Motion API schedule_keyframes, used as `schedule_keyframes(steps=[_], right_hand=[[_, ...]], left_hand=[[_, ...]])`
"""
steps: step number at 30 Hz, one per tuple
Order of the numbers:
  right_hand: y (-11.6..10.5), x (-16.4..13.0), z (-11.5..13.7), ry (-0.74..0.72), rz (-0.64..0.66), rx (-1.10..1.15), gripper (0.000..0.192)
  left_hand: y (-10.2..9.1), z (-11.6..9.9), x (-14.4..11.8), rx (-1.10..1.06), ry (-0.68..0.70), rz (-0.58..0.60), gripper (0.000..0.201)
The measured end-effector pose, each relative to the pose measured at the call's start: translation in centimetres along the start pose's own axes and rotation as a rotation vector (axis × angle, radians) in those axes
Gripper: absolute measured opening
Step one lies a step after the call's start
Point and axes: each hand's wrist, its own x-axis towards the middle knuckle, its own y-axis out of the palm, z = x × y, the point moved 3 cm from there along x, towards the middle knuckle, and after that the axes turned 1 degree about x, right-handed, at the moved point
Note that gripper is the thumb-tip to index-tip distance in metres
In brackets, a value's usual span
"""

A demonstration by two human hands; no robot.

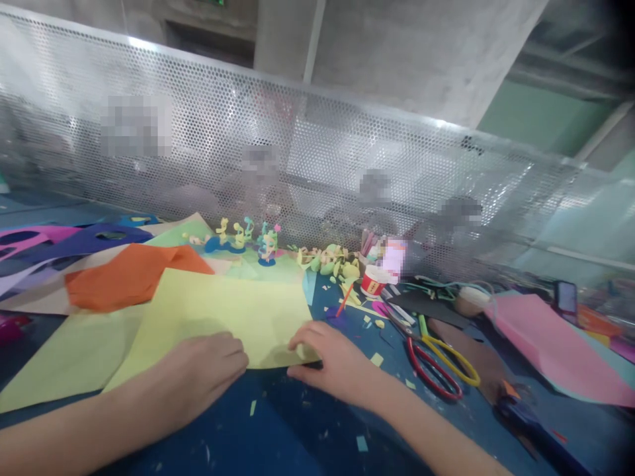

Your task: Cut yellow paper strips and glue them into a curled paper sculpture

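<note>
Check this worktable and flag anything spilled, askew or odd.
Small paper scraps lie strewn over the blue table, near the right hand and the yellow sheet, looking like litter. The orange sheet, at the left, looks buckled rather than flat. Nothing appears clearly damaged.

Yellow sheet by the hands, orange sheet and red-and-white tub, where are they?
Yellow sheet (238,305): head view, its bare middle.
Orange sheet (133,276): head view, its middle.
Red-and-white tub (372,284): head view, its red side.

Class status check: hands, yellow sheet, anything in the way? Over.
Left hand at near edge of yellow sheet; right hand at near right corner, thumb and fingers apart. Sheet overlaps orange paper. Scissors off to the right.
</note>
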Motion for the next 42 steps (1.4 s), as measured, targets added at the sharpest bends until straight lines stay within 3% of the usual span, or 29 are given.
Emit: schedule_keyframes(steps=[4,10,15,25,29,34,38,42], right_hand=[[0.7,0.1,-0.8,0.001,0.075,0.058,0.017],[0.5,0.3,-1.5,0.104,0.089,0.103,0.013],[0.5,0.3,-1.7,0.100,0.047,0.104,0.014],[1.0,0.5,-3.9,0.405,-0.017,0.193,0.022],[1.3,0.5,-4.2,0.453,-0.013,0.191,0.025],[1.5,0.6,-4.0,0.437,-0.012,0.140,0.023],[1.5,0.6,-4.0,0.420,-0.008,0.113,0.024],[1.7,0.5,-3.9,0.397,-0.011,0.103,0.021]], left_hand=[[0.5,1.2,0.3,-0.161,-0.103,0.135,0.026],[0.6,2.4,0.7,-0.334,-0.207,0.164,0.021],[1.3,3.5,0.7,-0.364,-0.265,0.163,0.020],[1.1,3.9,1.2,-0.420,-0.359,0.225,0.018],[0.8,3.8,1.3,-0.395,-0.357,0.252,0.020],[0.9,3.5,1.1,-0.333,-0.307,0.244,0.024],[0.9,3.0,1.1,-0.251,-0.118,0.199,0.034],[1.0,2.5,1.2,-0.113,0.050,0.231,0.047]])
